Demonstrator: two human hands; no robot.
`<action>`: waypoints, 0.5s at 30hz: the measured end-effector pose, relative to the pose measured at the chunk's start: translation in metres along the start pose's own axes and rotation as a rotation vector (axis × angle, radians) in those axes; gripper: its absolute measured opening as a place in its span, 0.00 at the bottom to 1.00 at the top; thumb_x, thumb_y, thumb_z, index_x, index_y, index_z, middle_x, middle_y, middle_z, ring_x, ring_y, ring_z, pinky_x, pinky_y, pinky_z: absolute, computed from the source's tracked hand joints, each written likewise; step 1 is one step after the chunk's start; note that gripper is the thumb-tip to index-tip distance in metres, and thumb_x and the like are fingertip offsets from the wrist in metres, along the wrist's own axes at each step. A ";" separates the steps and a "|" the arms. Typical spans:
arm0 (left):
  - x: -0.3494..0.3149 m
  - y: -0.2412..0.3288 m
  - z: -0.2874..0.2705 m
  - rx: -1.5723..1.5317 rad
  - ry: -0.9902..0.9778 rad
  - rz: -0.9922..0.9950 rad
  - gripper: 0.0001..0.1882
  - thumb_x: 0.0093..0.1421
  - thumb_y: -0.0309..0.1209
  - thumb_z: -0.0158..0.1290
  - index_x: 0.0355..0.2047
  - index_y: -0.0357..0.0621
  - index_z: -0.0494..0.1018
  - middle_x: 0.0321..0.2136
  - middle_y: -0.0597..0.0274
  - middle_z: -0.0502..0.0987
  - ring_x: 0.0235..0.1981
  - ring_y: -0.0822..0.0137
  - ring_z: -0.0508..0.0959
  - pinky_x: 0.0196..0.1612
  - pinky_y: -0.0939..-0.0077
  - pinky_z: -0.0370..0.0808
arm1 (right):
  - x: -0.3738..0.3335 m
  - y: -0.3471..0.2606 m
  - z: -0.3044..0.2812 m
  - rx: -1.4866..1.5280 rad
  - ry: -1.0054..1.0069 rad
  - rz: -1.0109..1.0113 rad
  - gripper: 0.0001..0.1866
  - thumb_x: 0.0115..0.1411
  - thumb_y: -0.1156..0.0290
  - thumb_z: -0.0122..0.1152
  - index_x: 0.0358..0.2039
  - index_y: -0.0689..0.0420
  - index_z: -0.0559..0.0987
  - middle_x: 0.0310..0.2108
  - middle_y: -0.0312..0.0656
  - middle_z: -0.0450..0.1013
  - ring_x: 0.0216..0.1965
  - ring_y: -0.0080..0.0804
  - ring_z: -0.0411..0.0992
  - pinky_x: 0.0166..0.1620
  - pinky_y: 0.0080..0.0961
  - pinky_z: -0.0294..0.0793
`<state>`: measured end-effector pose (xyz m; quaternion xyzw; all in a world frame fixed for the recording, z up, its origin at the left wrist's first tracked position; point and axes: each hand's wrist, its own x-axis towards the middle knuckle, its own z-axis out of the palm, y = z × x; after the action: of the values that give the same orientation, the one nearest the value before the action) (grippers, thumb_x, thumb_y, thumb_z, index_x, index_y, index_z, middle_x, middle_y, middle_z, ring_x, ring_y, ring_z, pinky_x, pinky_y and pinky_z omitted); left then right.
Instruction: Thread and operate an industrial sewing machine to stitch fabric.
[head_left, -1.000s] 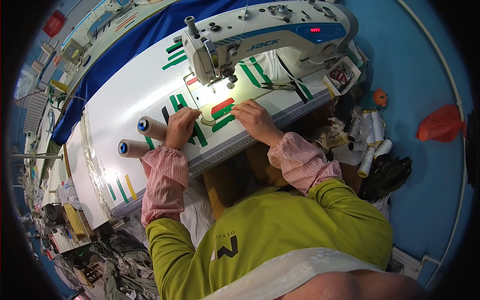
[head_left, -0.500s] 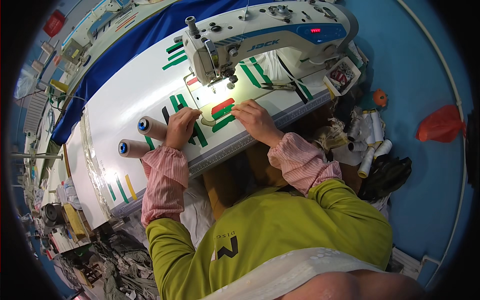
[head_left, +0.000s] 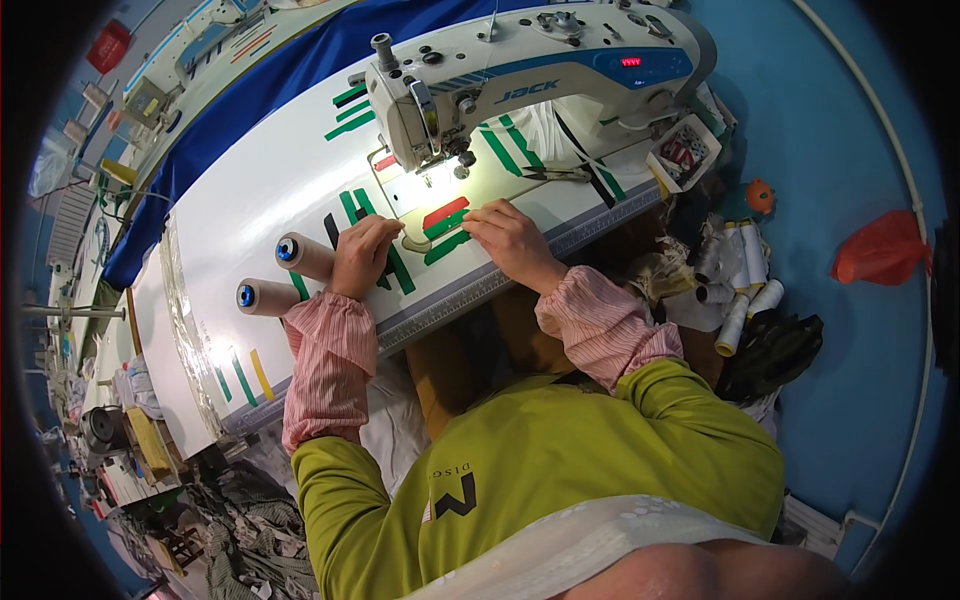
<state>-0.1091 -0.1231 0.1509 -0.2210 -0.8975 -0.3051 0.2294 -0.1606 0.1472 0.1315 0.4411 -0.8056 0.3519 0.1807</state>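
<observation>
My right hand pinches the right end of a short green strip on the white sewing table, just in front of the needle area. Along that strip's far side lies a red strip, and a separate green strip lies nearer to me. My left hand is closed, thumb and fingertips together, left of these strips; what it pinches, if anything, is too small to make out. Beyond both hands stands a white and blue sewing machine, its lamp lighting the needle plate.
Two thread cones lie beside my left wrist, near more green and black strips. Small scissors rest right of the needle. A white box of small parts sits at the table's right end, above several thread spools.
</observation>
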 end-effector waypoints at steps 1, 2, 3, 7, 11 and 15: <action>0.000 0.000 0.000 0.001 0.000 0.000 0.06 0.57 0.18 0.56 0.34 0.39 0.75 0.26 0.55 0.77 0.28 0.56 0.80 0.30 0.68 0.75 | 0.000 0.000 0.000 0.000 0.002 0.001 0.13 0.53 0.81 0.64 0.40 0.59 0.82 0.41 0.38 0.78 0.46 0.37 0.74 0.49 0.30 0.76; 0.000 0.000 0.000 0.001 -0.001 -0.001 0.06 0.57 0.18 0.56 0.34 0.39 0.75 0.26 0.55 0.77 0.28 0.56 0.80 0.30 0.68 0.75 | 0.000 0.000 0.000 0.000 0.002 0.001 0.13 0.53 0.81 0.64 0.40 0.59 0.82 0.41 0.38 0.78 0.46 0.37 0.74 0.49 0.30 0.76; 0.001 0.000 0.000 -0.001 -0.001 -0.001 0.06 0.56 0.17 0.56 0.34 0.38 0.75 0.26 0.55 0.77 0.28 0.56 0.80 0.30 0.68 0.75 | 0.000 0.001 0.000 -0.001 0.003 0.000 0.13 0.53 0.81 0.64 0.40 0.59 0.82 0.41 0.38 0.78 0.46 0.37 0.74 0.49 0.30 0.76; 0.002 0.001 -0.001 -0.005 -0.002 0.004 0.06 0.56 0.17 0.56 0.34 0.38 0.75 0.26 0.55 0.77 0.28 0.56 0.79 0.29 0.68 0.75 | 0.001 0.000 0.001 -0.002 0.009 0.001 0.13 0.52 0.81 0.64 0.40 0.59 0.82 0.41 0.38 0.78 0.46 0.36 0.74 0.49 0.30 0.76; 0.003 0.003 -0.002 -0.006 0.000 0.004 0.06 0.56 0.17 0.56 0.34 0.38 0.75 0.26 0.55 0.77 0.28 0.56 0.80 0.30 0.68 0.75 | 0.000 0.001 0.001 -0.003 0.012 0.002 0.12 0.53 0.81 0.64 0.40 0.59 0.82 0.41 0.38 0.78 0.46 0.36 0.74 0.49 0.30 0.76; 0.002 0.003 -0.002 -0.002 -0.004 -0.004 0.06 0.56 0.17 0.56 0.34 0.38 0.75 0.26 0.55 0.77 0.28 0.56 0.80 0.30 0.68 0.75 | 0.001 0.000 0.000 0.010 0.010 0.009 0.12 0.53 0.81 0.64 0.40 0.59 0.82 0.40 0.38 0.78 0.46 0.36 0.74 0.49 0.30 0.76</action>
<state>-0.1083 -0.1214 0.1545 -0.2202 -0.8981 -0.3058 0.2269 -0.1605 0.1468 0.1320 0.4368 -0.8047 0.3590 0.1809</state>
